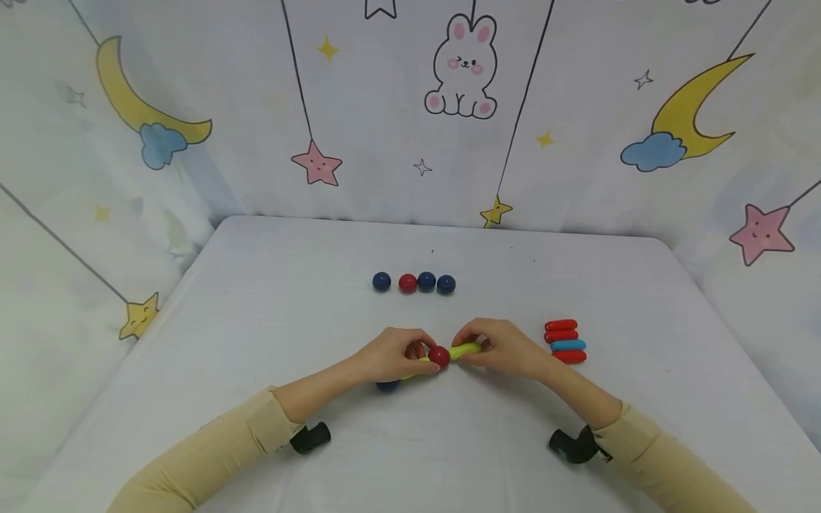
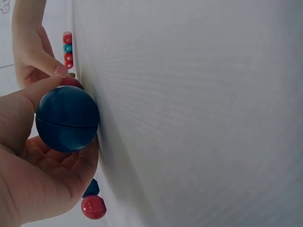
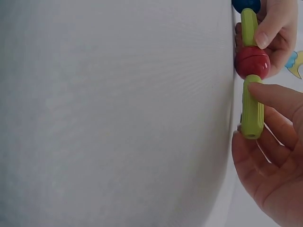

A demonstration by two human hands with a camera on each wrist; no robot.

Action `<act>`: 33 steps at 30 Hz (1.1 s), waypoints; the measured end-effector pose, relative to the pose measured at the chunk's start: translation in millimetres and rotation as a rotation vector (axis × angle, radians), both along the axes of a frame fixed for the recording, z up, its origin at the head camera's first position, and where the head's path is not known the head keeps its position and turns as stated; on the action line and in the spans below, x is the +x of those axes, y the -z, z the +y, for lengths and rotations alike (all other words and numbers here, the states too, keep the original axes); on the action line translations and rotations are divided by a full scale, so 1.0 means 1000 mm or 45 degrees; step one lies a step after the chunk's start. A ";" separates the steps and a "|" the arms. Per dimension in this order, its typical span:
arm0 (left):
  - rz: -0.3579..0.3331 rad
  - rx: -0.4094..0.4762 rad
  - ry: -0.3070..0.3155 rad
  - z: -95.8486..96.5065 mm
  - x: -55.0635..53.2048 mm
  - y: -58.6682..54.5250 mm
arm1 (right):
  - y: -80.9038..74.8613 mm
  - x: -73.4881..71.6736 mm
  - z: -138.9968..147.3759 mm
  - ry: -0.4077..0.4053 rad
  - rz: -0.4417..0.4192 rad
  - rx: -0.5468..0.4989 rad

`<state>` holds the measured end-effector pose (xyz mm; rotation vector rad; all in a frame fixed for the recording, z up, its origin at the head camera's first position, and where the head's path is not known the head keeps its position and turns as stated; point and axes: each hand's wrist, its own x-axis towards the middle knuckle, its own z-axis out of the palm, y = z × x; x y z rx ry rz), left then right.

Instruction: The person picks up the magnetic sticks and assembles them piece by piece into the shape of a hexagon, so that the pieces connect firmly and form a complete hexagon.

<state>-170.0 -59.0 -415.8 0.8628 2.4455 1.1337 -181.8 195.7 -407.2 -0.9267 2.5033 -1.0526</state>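
Note:
Near the middle of the table, my left hand [image 1: 388,355] pinches a glossy red ball [image 1: 439,357] between thumb and fingers. A yellow-green ribbed rod [image 3: 248,29] joins that ball to a dark blue ball [image 2: 67,118], which lies under the left palm in the head view. My right hand [image 1: 505,349] grips a second yellow-green rod [image 3: 253,111], thumb along its side. This rod's inner end meets the red ball, in line with the first rod. Its outer end is bare in the right wrist view.
Farther back, several balls form a row: a red ball [image 1: 408,283] among blue balls [image 1: 426,281]. Right of my right hand lie stacked rods, red rods [image 1: 561,325] and one light blue rod [image 1: 568,345]. Black wrist devices [image 1: 311,437] hang below both sleeves. A printed cloth [image 1: 385,107] stands behind the table.

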 end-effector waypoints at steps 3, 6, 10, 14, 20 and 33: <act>0.049 -0.006 0.003 0.002 -0.001 0.000 | 0.000 0.000 -0.001 -0.003 -0.010 0.007; 0.111 0.000 0.010 0.004 -0.003 -0.001 | 0.000 0.000 -0.004 -0.016 -0.014 -0.014; 0.149 -0.005 0.010 0.008 -0.005 -0.002 | 0.000 0.000 -0.010 -0.029 -0.026 -0.056; 0.177 -0.028 0.004 0.009 -0.005 -0.002 | -0.002 -0.002 -0.016 -0.023 -0.038 -0.055; 0.187 -0.088 -0.034 0.005 -0.004 -0.003 | -0.007 -0.023 -0.020 0.176 0.106 -0.012; 0.127 -0.109 -0.037 0.000 -0.002 -0.002 | -0.006 -0.074 -0.034 0.450 0.115 0.115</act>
